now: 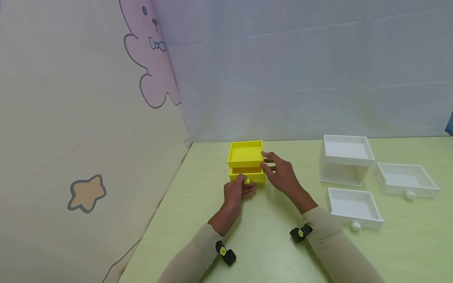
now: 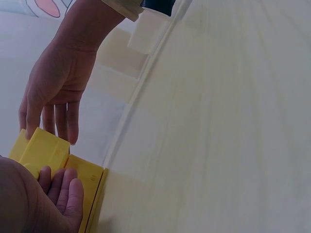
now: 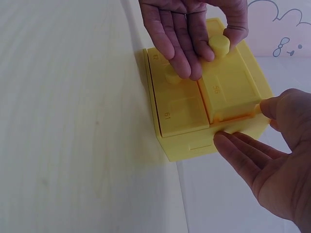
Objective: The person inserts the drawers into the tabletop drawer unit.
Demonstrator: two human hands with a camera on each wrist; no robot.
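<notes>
A small yellow cabinet (image 1: 245, 152) stands near the back of the table, its upper drawer (image 1: 253, 178) partly out. The left hand (image 1: 235, 192) pinches the round knob (image 3: 219, 45) of that drawer between thumb and fingers. Below, the lower drawer (image 3: 182, 109) sits flush in the cabinet, its knob partly hidden by the left hand's fingers. My right hand (image 1: 281, 173) rests its fingertips and thumb on the cabinet's right side. In the left wrist view, the right hand (image 2: 60, 77) reaches down to the cabinet from above.
On the right of the table stands a white cabinet (image 1: 347, 148) with a hollow front. Two white drawers lie apart from it, one in front (image 1: 355, 206) and one to its right (image 1: 407, 177). A pale wall cloth (image 1: 283, 78) hangs behind; another borders the left.
</notes>
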